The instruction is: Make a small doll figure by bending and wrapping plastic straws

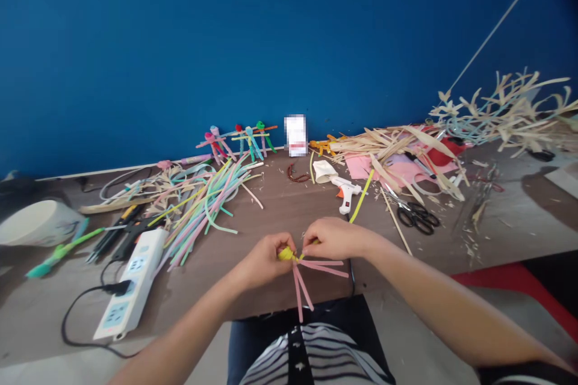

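Near the table's front edge, my left hand (pixel 266 255) pinches the yellow wound end (pixel 285 254) of a small pipe cleaner figure. Several pink pipe cleaner legs (pixel 302 289) spread from it, down and to the right. My right hand (pixel 332 237) is closed on a yellow pipe cleaner (pixel 361 197) close beside the figure. A long yellow length shows beyond my right wrist; its middle is hidden by the hand. Past that hand lies a white glue gun (pixel 347 195) with an orange trigger.
Pastel pipe cleaners (pixel 198 210) are heaped at left, beside a power strip (pixel 135 283) and a white tub (pixel 40 222). Finished figures (pixel 253 139) lean against the blue wall (pixel 271 42). At right lie black-handled scissors (pixel 418 216), dried husk strips (pixel 383 144) and pink sheets (pixel 361 168).
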The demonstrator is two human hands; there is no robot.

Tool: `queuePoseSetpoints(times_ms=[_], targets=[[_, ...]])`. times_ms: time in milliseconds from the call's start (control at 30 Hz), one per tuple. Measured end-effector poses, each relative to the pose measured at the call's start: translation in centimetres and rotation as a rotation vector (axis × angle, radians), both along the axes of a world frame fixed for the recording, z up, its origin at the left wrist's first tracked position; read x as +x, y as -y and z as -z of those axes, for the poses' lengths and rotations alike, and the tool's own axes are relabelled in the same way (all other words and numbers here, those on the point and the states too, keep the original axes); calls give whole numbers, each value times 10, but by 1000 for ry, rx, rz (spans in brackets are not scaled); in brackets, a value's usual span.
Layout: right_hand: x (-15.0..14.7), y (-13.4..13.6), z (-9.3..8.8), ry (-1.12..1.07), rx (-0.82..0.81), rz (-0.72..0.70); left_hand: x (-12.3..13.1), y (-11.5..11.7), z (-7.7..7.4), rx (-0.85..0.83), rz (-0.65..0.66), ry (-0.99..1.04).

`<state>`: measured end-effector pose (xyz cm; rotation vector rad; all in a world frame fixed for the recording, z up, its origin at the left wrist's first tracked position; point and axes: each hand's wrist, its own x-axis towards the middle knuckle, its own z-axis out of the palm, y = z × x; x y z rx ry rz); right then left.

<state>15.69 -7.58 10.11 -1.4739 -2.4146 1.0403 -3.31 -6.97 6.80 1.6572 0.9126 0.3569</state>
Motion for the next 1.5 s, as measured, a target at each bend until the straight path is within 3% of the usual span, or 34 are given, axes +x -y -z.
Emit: queuePoseSetpoints(times_ms=[167, 433, 567, 833, 1167, 1333, 1500], targets=[[-13, 3, 4, 169, 45, 0, 1, 1, 0, 122, 8, -52], [-24, 8, 12, 115, -25, 125, 0, 2, 7, 182, -44, -88], [-25, 12, 14, 64, 21, 163, 0, 2, 8, 133, -61, -60], [-19, 13, 33, -162, -97, 218, -3, -2, 15, -4, -79, -10], [-25, 16, 43, -219, -142, 300, -3, 0, 13, -36, -61, 0], [-31, 20, 45, -213, -93, 341, -7, -1, 12, -69, -67, 28], [-34, 27, 33, -174, 83, 322, -7, -1, 9, -125, -112, 56]])
